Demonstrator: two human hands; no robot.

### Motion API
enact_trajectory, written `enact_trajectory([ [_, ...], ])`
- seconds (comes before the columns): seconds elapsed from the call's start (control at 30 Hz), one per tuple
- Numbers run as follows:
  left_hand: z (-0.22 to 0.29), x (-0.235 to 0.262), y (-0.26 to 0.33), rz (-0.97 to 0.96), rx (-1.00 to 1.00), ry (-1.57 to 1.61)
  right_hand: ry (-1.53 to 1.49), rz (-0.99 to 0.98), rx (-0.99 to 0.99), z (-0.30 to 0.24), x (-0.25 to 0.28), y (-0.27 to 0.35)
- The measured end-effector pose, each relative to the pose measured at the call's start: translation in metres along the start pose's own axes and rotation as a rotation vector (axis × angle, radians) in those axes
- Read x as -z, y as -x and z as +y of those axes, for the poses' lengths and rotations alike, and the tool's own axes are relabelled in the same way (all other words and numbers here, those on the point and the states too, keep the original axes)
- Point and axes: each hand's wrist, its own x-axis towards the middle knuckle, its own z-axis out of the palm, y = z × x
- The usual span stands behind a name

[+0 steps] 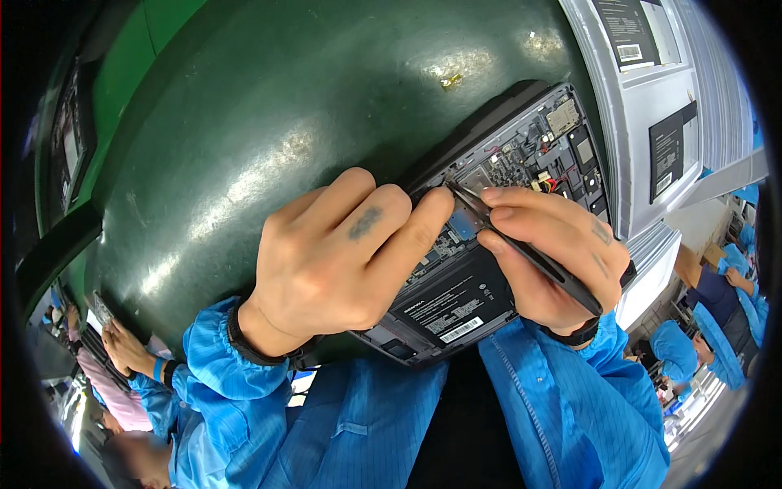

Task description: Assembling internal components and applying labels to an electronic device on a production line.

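An opened laptop (511,160) lies at a slant on the green table, its circuit board and inner parts exposed. Dark tweezers (557,273) are held in my right hand (562,244), their tips reaching the board near the laptop's far edge. My left hand (330,261) is closed, its index fingertip beside the tweezer tips; the thumb and anything pinched under it are hidden. Below the fingers sits a blue pad (464,223) on the board. A black battery (453,310) with a white label fills the near part of the laptop.
White trays (652,98) holding black batteries are stacked at the right. A small yellowish scrap (450,81) lies on the green mat (269,98) beyond the laptop. At the lower left a co-worker's hands (130,349) are over the table; other people in blue are at the far right.
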Motion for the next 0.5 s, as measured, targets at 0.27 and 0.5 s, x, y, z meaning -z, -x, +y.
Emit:
enact_trajectory([
  [0.27, 0.002, 0.0012, 0.0002, 0.0, -0.006, -0.004, 0.004, 0.001, 0.018, -0.0001, 0.0018, 0.0015],
  [0.5, 0.0026, -0.0003, 0.0012, 0.011, -0.026, -0.018, -0.025, 0.015, -0.004, -0.0002, 0.0043, 0.0043],
])
